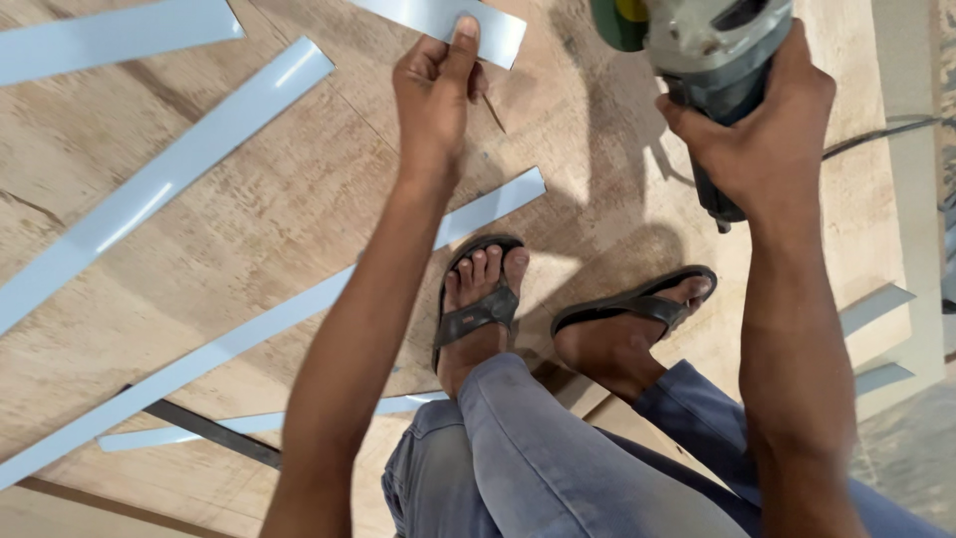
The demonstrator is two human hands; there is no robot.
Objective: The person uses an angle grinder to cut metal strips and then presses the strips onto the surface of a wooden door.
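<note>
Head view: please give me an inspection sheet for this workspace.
Surface: plywood sheet on the floor, person squatting on it in sandals.
Job's things: short pale blue strip; angle grinder.
Clutter: several long pale blue strips lying loose across the plywood.
Grippers: left hand pinches the short strip; right hand grips the grinder.
Cables: black cable trailing to the right.
Surroundings: more strips at the plywood's right edge.
</note>
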